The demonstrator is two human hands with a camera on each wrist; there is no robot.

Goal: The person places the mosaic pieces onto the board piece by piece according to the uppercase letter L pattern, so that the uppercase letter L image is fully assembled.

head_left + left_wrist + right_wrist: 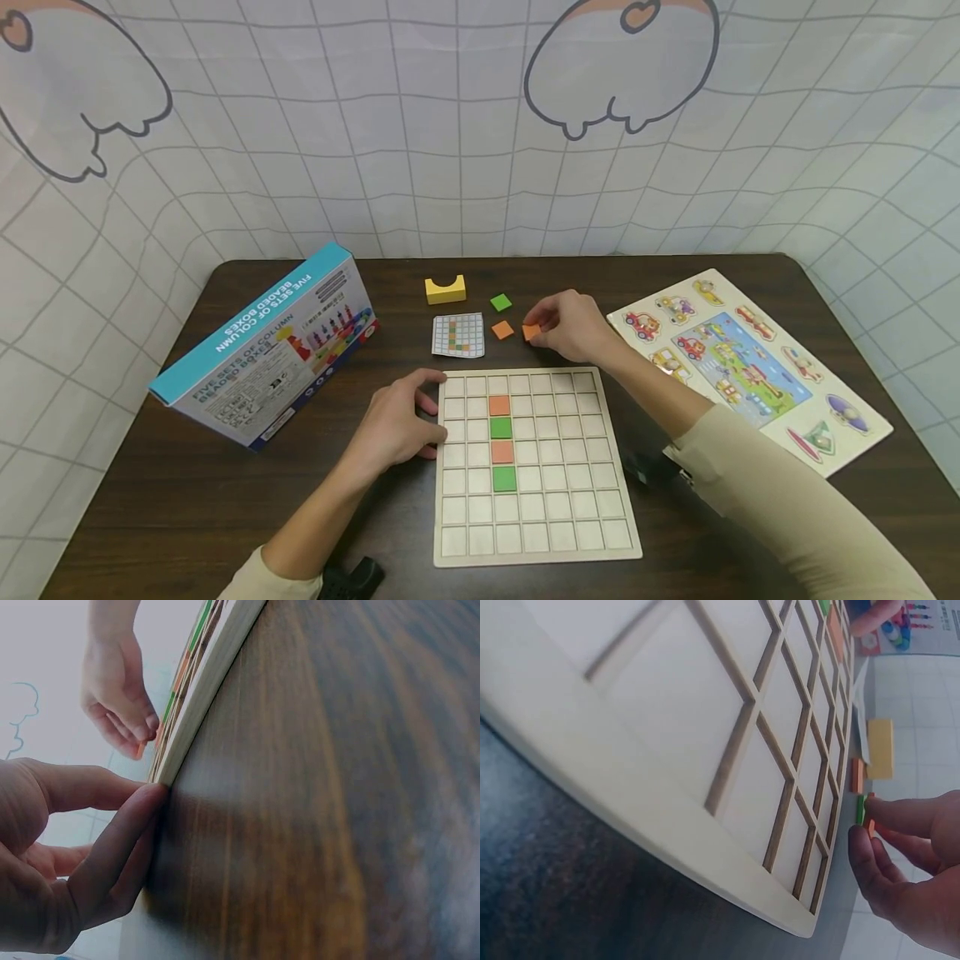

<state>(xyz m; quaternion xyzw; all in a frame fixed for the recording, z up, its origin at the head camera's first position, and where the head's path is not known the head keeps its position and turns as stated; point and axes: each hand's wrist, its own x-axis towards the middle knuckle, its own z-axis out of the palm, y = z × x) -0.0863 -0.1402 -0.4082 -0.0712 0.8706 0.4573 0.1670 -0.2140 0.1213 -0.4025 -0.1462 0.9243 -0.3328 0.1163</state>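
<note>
My right hand (572, 327) pinches an orange square tile (532, 332) between thumb and fingers, just beyond the board's far edge. In the right wrist view that tile (869, 815) shows edge-on at the fingertips. A second orange tile (502, 330) and a green tile (500, 302) lie to its left. The wooden grid board (536, 510) lies flat before me, with orange and green tiles alternating down its third column. My left hand (397, 421) rests thumb and fingertips, spread apart, against the board's left edge. Seen from the left wrist, its fingertips touch the board's rim (206, 690).
A small pattern card (458, 336) lies beyond the board, with a yellow arched block (446, 290) behind it. At the left stands a blue-topped box (277, 350). A picture puzzle board (750, 371) lies at the right, partly beneath my right forearm.
</note>
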